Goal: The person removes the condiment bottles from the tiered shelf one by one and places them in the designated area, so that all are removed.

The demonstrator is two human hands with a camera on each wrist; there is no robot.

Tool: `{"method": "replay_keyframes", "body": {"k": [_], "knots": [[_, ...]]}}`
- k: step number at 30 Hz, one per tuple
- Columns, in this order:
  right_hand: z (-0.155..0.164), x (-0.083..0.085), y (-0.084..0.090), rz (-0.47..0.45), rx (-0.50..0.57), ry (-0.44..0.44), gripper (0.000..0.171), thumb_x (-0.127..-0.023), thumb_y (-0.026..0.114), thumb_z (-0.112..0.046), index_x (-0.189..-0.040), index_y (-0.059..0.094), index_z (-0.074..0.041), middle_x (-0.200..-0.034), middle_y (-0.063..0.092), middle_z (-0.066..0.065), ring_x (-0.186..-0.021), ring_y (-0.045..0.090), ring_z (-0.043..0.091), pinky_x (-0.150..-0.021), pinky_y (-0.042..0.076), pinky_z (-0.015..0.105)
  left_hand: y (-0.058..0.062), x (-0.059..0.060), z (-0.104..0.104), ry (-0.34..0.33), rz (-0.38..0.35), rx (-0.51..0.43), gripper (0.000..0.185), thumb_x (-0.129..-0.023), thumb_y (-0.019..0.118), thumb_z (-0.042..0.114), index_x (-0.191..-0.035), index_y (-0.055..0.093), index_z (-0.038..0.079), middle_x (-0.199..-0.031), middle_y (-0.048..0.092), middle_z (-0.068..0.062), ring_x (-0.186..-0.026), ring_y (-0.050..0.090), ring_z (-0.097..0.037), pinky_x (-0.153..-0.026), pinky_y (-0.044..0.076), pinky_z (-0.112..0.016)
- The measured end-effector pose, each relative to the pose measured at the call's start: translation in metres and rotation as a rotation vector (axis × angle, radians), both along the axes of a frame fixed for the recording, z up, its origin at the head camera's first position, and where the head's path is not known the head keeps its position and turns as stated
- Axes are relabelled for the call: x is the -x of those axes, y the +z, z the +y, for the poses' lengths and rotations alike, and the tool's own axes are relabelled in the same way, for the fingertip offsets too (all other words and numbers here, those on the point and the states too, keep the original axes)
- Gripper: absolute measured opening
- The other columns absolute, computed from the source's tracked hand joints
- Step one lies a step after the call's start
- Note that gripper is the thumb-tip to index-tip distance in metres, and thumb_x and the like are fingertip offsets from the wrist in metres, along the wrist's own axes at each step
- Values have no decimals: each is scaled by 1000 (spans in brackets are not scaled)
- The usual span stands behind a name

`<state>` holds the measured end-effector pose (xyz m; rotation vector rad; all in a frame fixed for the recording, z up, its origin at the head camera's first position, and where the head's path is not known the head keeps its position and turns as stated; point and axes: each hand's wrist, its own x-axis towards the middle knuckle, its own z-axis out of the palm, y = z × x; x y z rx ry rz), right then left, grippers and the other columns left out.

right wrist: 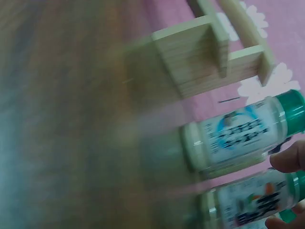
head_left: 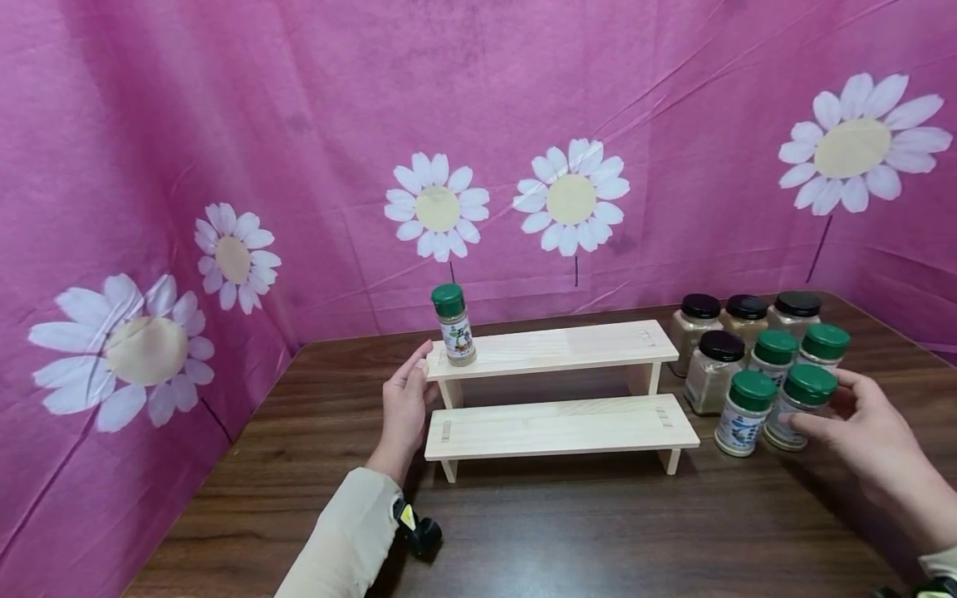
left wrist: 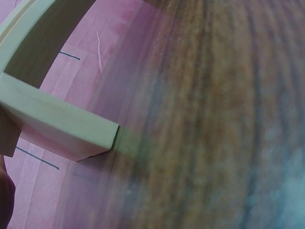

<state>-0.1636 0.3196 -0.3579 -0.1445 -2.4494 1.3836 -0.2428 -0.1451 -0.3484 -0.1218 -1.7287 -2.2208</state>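
Observation:
A two-tier wooden rack stands on the table. My left hand holds the left end of its upper shelf; in the left wrist view only a sliver of that hand shows beside the rack. One green-capped spice jar stands upright at the upper shelf's left end. To the right of the rack, my right hand grips another green-capped spice jar near its cap, thumb on the near side. The right wrist view shows the thumb between that jar and a neighbouring green-capped jar.
More green-capped jars stand close around the held one. Several black-lidded square jars are grouped behind and to their left, near the rack's right end. A pink cloth with white flowers hangs behind the brown wooden table.

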Motion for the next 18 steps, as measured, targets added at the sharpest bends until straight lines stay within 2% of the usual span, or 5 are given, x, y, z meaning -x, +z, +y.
{"method": "replay_keyframes", "body": {"k": [5, 7, 10, 14, 18], "knots": [[12, 12, 8, -5, -96, -42, 82, -83, 69, -20, -146, 18, -5, -113, 47, 1, -79, 39, -17, -56, 41, 7, 2, 0, 0, -3, 6, -12, 41, -92, 39, 5, -130, 48, -6, -133, 48, -22, -95, 60, -7, -82, 52, -25], [16, 16, 13, -2, -184, -78, 82, -83, 68, -28, -146, 20, -9, -110, 48, 0, -80, 36, -16, -56, 38, 8, 2, 0, 0, 0, 5, -11, 41, -92, 39, 5, -130, 49, -5, -133, 49, -22, -95, 60, -7, -81, 52, -25], [11, 17, 31, 4, -207, -48, 81, -85, 66, -29, -146, 18, -4, -121, 47, 20, -99, 46, 4, -65, 40, 11, 2, 1, 0, 1, 2, -7, 40, -92, 40, 5, -130, 49, -5, -133, 49, -21, -95, 60, -7, -81, 52, -24], [-8, 14, 57, 47, -81, 30, 60, -88, 62, -18, -139, 30, -17, -118, 49, 7, -112, 42, 8, -69, 38, 9, 1, 1, -1, 0, 3, -11, 40, -92, 39, 4, -130, 49, -6, -134, 48, -22, -95, 60, -7, -82, 52, -25], [-26, 12, 76, 95, -14, 70, 46, -89, 59, -17, -115, 30, -42, -98, 38, -25, -96, 36, -10, -63, 32, 3, 0, 0, -1, -8, 1, -12, 41, -91, 40, 4, -130, 48, -7, -133, 48, -22, -96, 60, -7, -83, 51, -26]]}}
